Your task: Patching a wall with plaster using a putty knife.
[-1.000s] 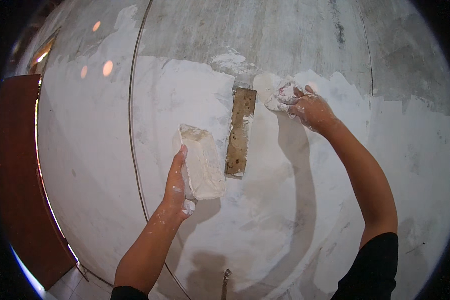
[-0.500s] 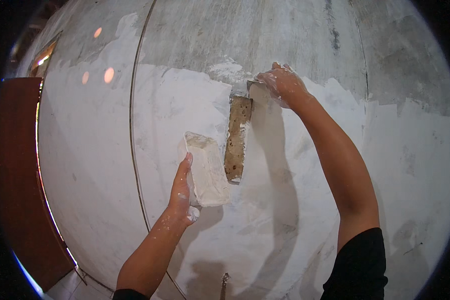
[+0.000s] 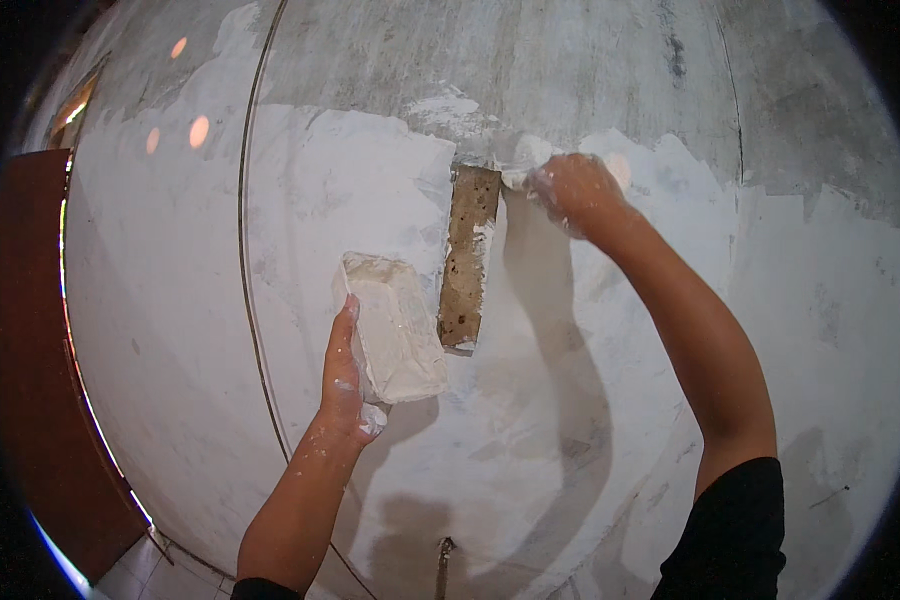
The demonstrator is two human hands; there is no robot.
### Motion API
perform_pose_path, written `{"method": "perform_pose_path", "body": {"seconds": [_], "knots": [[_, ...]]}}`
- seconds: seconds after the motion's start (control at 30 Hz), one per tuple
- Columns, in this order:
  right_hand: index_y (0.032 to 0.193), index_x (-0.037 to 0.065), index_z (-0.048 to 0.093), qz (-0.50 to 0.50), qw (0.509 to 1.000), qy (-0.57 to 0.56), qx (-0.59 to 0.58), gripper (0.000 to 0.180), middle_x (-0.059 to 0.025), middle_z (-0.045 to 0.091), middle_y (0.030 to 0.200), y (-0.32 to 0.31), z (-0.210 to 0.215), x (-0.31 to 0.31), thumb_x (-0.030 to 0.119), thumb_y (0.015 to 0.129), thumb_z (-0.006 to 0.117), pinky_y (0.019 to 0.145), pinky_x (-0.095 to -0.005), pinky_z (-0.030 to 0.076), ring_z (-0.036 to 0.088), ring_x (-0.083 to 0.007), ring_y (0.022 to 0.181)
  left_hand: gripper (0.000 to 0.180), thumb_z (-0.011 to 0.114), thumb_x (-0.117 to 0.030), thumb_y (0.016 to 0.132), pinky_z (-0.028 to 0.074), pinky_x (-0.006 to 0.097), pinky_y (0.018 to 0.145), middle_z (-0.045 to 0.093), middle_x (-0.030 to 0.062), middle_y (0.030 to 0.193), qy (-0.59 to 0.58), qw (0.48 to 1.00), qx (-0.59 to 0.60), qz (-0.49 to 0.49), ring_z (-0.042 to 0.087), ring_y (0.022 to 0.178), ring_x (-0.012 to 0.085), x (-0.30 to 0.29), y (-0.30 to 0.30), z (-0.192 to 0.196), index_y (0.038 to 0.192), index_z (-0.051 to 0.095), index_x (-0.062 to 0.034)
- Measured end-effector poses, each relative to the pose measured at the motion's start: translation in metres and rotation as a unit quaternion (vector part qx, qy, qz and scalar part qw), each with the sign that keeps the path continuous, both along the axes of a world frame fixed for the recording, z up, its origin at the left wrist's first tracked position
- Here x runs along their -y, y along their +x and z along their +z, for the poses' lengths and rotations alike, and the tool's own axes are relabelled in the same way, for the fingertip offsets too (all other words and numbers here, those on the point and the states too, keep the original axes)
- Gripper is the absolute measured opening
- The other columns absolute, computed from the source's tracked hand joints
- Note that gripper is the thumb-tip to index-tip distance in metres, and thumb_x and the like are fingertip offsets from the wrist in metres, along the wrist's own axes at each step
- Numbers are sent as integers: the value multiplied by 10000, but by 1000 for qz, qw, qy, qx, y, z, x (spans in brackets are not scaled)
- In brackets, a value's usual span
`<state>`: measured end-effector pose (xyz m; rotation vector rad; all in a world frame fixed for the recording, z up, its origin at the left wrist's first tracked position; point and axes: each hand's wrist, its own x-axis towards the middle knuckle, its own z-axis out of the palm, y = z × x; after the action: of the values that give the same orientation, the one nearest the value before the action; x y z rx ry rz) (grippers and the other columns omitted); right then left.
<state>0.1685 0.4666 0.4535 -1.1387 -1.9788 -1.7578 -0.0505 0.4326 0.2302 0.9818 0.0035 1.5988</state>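
Note:
My left hand [image 3: 345, 385] holds a flat rectangular board [image 3: 395, 325] smeared with white putty, raised close to the wall. My right hand [image 3: 570, 190], coated in putty, grips a small putty blade [image 3: 515, 175] pressed on the wall [image 3: 320, 200] at the top right corner of a bare brown vertical strip [image 3: 468, 255]. White putty covers the wall on both sides of that strip. Grey unfinished plaster [image 3: 530, 60] lies above it.
A thin vertical groove line [image 3: 245, 230] runs down the wall left of the board. A dark red-brown door or frame [image 3: 30, 370] stands at the far left. A small metal pipe stub [image 3: 443, 560] shows low on the wall.
My right hand has slid left along the wall, from the white patch at upper right to the top of the bare strip. The left hand with the board stays almost still.

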Motion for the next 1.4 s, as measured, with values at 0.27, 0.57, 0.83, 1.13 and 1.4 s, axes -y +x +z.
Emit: {"method": "perform_pose_path", "body": {"seconds": [0.27,0.57,0.83,1.13,1.4], "knots": [[890,131,640,86,994,-2,67,114,-99,637,875,11,-55,2,158,850,536,748,-431,491,628,-296,823,700,454,-528,903,473,415,952,477,139,1302,6,1000,19,6,527,1160,272,11,-8,0,1401,313,-55],[1054,165,641,28,998,27,-56,317,-127,646,943,24,11,21,57,758,609,779,-414,499,632,-325,896,617,377,-504,942,492,426,921,513,138,1237,8,999,1,35,562,1097,272,42,-9,20,1373,355,-63],[1079,116,602,80,992,24,-100,246,-144,583,1120,30,-109,-53,159,845,535,823,-441,479,591,-326,996,670,462,-520,906,471,405,948,497,122,1282,22,999,25,33,538,1139,266,38,-13,9,1379,352,-59],[1011,95,625,198,965,-146,-87,224,-139,631,934,45,-100,17,134,792,601,707,-427,505,607,-337,833,656,467,-514,906,474,397,942,506,112,1275,28,999,11,33,544,1132,245,44,-18,13,1374,365,-65],[1044,113,628,231,959,130,-101,277,-127,655,942,42,2,3,59,776,585,740,-426,512,622,-322,877,663,472,-522,902,478,390,936,506,111,1276,6,999,-14,46,548,1130,248,51,-3,22,1377,361,-72]]}}
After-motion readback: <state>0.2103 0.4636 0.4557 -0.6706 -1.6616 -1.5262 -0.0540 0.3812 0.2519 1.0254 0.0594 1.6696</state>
